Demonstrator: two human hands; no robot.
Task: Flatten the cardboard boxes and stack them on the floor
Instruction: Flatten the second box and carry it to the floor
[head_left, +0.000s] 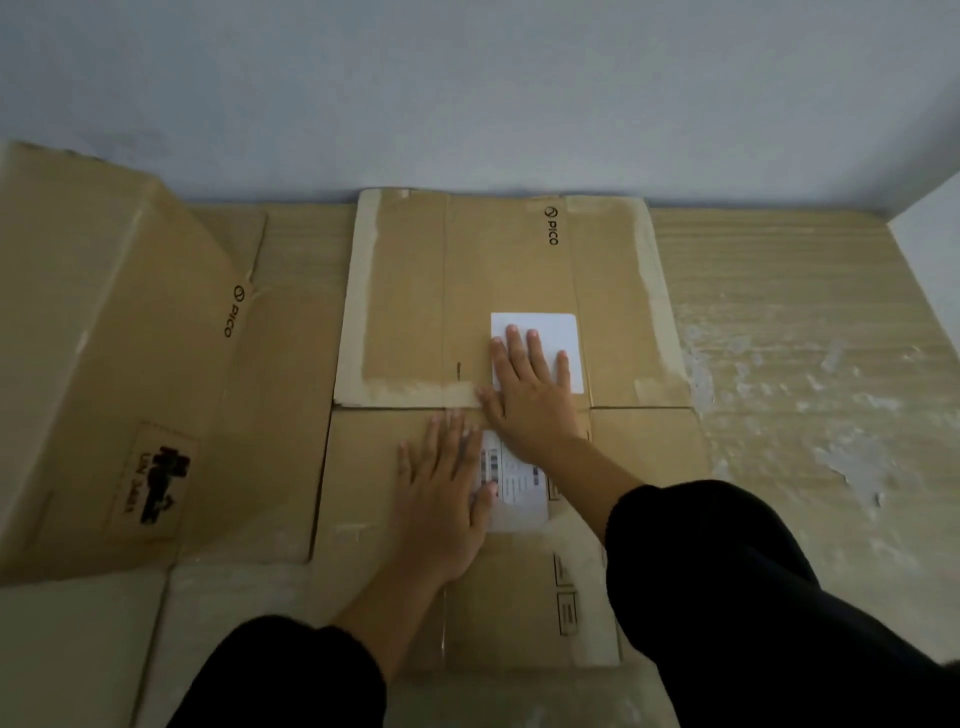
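So, roughly halfway by the look of it: one flattened box (405, 291) lies on the floor in the middle, its far edge up against the wall (467, 78), and both hands are pressing it down. The left hand (441, 493) is palm-down on the near part with straight, spread fingers, its thumb side overlapping a printed shipping label (519, 483). The right hand (530, 395) reaches further and sits across the crease between the near and far parts, fingers also straight and spread, with the tips on a blank white label (550, 332). Neither hand is gripping anything, they're just pushing flat. I can't tell whether there's more than one box in that pile, so I wouldn't call it a real stack yet. What's clearly left is the standing box (104, 338) on the left, which is still fully box-shaped and tilted, just beside the flat one. It'll need opening up, collapsing and laying on top. Over on the right there's a bare cardboard sheet (779, 312) with patchy white scuffs, lying flat on the floor. Nothing really blocks the pile, though the standing box crowds the left side and the wall leaves no room at the far end.
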